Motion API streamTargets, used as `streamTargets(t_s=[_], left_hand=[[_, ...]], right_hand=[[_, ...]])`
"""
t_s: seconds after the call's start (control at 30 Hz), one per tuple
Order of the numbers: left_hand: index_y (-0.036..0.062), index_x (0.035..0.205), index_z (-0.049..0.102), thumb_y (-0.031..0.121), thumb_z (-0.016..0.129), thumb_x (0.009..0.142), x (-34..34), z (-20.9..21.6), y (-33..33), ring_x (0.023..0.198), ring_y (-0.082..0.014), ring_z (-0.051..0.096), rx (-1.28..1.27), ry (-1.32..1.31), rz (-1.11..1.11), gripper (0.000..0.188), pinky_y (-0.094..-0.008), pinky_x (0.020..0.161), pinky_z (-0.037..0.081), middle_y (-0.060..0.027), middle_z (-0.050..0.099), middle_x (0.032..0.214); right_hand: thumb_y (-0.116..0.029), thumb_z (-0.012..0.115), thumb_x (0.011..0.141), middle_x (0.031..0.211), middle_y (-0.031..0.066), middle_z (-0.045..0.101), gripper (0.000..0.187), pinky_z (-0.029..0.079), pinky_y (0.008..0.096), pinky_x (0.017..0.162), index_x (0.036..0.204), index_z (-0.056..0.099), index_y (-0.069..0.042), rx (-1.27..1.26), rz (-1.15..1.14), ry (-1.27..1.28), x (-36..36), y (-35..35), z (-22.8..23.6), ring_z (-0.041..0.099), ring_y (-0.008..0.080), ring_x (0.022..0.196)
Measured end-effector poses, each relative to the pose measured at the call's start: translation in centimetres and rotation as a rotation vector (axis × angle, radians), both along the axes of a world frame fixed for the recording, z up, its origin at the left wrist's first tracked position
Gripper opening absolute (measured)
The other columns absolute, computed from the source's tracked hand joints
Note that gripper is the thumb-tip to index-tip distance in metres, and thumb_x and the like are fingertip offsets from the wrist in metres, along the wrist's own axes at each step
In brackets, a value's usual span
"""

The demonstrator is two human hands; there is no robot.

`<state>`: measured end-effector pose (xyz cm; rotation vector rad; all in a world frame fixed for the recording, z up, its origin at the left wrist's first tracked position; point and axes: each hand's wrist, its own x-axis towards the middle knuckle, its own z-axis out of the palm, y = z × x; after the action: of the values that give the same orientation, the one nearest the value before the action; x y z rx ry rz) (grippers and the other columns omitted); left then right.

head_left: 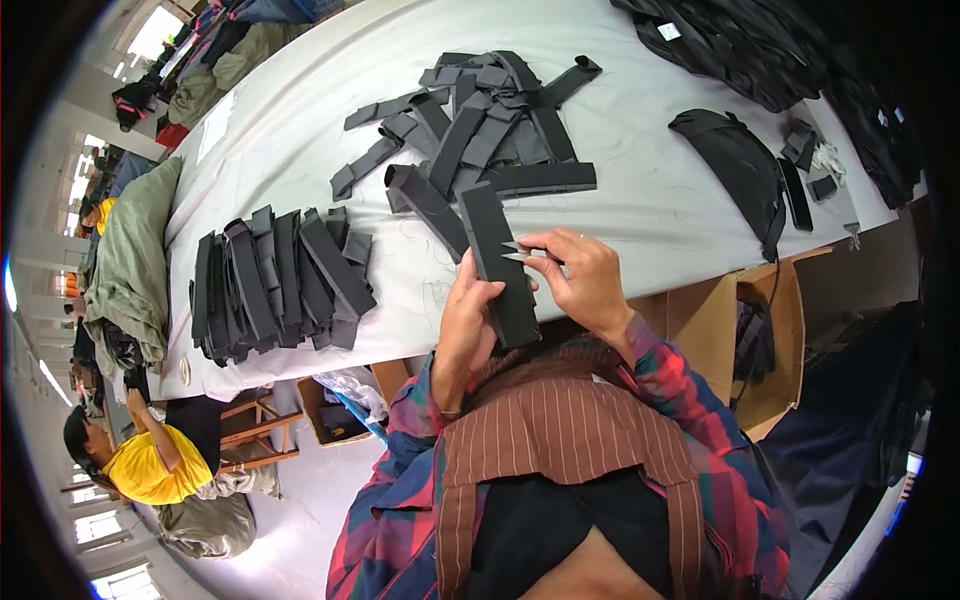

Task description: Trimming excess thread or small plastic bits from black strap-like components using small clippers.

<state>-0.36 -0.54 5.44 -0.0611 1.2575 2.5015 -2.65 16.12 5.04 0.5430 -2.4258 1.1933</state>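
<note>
My left hand [466, 312] grips a black fabric strip [490, 235] over the table's near edge, thumb across its front. Between the fingers of my right hand [582, 278] are small metal thread snips [514, 246], their pointed tips at the strip's right edge. The snips' handles are hidden in my palm. Just beyond the held strip lies a loose heap of similar black strips [465, 145], some curled into loops. To the left, more strips form a neater row [275, 285], laid side by side.
A white-covered table [260, 165] spans the view. At its right lie a curved black fabric piece [735, 165] and dark garments [730, 45]. An open cardboard box [700, 310] stands below the edge. A person in yellow [160, 465] sits at far left, near a wooden stool [255, 430].
</note>
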Motion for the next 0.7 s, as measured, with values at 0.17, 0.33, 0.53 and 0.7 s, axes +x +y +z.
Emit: streamTargets(t_s=[0.17,0.33,0.53,0.7], left_hand=[[0.0001,0.133,0.036,0.01,0.036,0.088,0.1,0.0,-0.5,0.099,-0.0242,0.06,0.114,0.013,-0.063,0.046,-0.0341,0.082,0.051,-0.0155,0.055,0.118],[0.0006,0.134,0.037,0.02,0.038,0.092,0.1,-0.7,-0.9,0.096,-0.0258,0.06,0.071,0.058,-0.078,0.046,-0.0369,0.079,0.053,-0.0166,0.054,0.122],[-0.0001,0.131,0.039,0.015,0.035,0.093,-0.3,-0.3,-0.8,0.097,-0.022,0.06,0.092,0.01,0.044,0.041,-0.0307,0.082,0.05,-0.0165,0.055,0.12],[-0.0004,0.131,0.039,0.014,0.037,0.092,-0.8,-0.3,-0.6,0.096,-0.0211,0.06,0.12,0.033,0.006,0.042,-0.0305,0.082,0.051,-0.0164,0.055,0.12]], right_hand=[[-0.011,0.065,0.081,0.082,0.0058,0.066,0.015,0.045,0.0331,0.057,0.096,0.068,-0.01,-0.012,-0.047,-0.016,0.1,0.0,0.4,0.06,0.0247,0.065],[-0.007,0.065,0.081,0.082,0.0073,0.066,0.014,0.046,0.0299,0.059,0.095,0.067,-0.007,-0.115,-0.022,-0.147,1.0,0.5,1.0,0.061,0.0226,0.067],[-0.005,0.067,0.078,0.08,0.0095,0.065,0.015,0.047,0.0292,0.06,0.093,0.067,-0.005,-0.151,0.134,-0.217,2.5,0.9,2.4,0.06,0.0215,0.065],[-0.003,0.067,0.077,0.078,0.0091,0.064,0.017,0.046,0.0281,0.061,0.094,0.067,-0.005,-0.028,0.138,-0.047,1.9,1.1,1.4,0.06,0.0206,0.065]])
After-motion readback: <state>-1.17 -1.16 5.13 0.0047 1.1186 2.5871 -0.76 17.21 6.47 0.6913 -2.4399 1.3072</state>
